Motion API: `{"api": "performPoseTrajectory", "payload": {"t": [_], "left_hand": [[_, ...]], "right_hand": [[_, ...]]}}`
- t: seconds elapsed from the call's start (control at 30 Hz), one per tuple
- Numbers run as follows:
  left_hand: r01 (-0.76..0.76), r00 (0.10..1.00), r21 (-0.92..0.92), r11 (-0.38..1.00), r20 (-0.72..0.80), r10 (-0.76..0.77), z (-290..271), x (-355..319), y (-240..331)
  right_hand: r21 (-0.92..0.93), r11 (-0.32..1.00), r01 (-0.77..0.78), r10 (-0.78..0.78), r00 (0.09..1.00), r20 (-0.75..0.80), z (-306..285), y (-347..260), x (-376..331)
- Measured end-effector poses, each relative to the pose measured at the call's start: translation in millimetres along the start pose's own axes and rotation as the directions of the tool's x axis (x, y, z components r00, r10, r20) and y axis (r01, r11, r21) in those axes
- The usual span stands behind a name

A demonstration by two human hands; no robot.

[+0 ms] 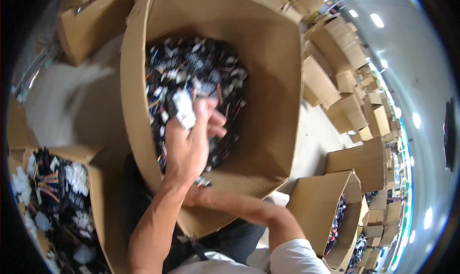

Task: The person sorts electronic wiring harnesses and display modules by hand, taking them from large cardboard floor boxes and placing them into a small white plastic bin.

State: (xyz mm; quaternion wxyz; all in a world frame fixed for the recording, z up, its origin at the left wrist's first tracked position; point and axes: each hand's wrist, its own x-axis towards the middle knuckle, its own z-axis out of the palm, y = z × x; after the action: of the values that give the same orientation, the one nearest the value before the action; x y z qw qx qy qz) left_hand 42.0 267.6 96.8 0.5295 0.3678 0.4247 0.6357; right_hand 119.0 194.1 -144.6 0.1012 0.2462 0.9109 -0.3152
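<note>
A big open cardboard box (268, 82) stands in front of me, holding a heap of black wire harnesses (201, 68) with white plugs. My left hand (191, 139) reaches down into it and is closed on a white connector (184, 110) lifted off the heap. My right forearm comes in from the lower right and crosses under my left wrist at the box's near wall. My right hand (194, 196) is mostly hidden there. A small dark and white piece (203, 182) shows beside it; I cannot tell whether the hand holds it.
A second open box (98, 178) at the lower left holds harnesses with white plugs and orange wires. Another box (318, 202) with dark cables stands at the lower right. Stacks of cardboard cartons (345, 77) fill the right side, and more cartons (91, 20) sit at the top left.
</note>
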Motion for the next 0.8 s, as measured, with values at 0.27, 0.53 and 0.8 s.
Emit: {"api": "performPoseTrajectory", "payload": {"t": [0.27,0.53,0.8], "left_hand": [[0.013,0.998,-0.107,0.994,0.058,-0.007,24.9,0.5,4.2],[0.053,0.972,-0.125,0.991,0.234,-0.022,36.2,-2.0,-1.1],[-0.117,0.858,0.021,0.993,0.505,0.091,34.4,-16.2,-22.5]], "right_hand": [[-0.008,0.999,0.052,-0.053,0.980,-0.191,3.8,31.8,-103.8],[0.752,0.625,-0.209,0.754,0.408,-0.514,-173.0,-22.9,-200.9],[0.154,0.959,-0.239,0.220,0.280,-0.935,-236.0,-78.4,-174.8]]}}
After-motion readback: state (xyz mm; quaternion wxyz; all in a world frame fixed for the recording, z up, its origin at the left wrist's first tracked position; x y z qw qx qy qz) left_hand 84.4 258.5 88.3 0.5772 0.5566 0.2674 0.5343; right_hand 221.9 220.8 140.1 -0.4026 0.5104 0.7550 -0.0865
